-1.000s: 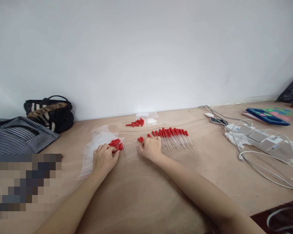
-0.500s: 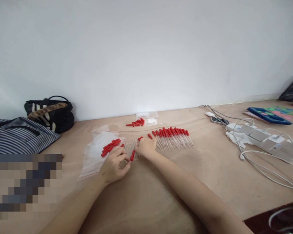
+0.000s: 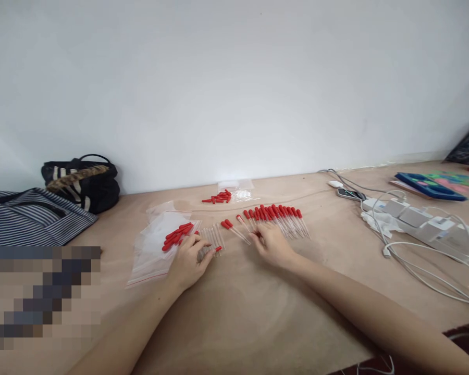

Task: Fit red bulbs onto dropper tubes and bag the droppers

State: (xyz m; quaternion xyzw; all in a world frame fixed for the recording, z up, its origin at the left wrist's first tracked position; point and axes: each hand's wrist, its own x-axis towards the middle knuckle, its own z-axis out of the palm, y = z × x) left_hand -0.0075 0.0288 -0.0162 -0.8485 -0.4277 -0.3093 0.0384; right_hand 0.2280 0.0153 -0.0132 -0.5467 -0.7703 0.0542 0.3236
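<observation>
My left hand is closed, with a red rubber bulb at its thumb and fingertips. Beneath its fingers lie clear glass tubes in a loose row. My right hand is curled shut, a bit of red showing between thumb and fingers; whether a tube is attached is hidden. Beside it a long row of glass droppers with red bulbs lies fanned out. Two more droppers lie between the hands. Several loose red bulbs rest on clear zip bags left of my left hand.
Farther back are another pile of red bulbs and a clear bag with tubes. A power strip with white cables and a blue tray stand right. A black bag and striped bag lie left.
My right hand has moved right, away from my left hand, toward the dropper row, uncovering two droppers. The red bulb at my left hand has turned from upright-slanting to nearly level.
</observation>
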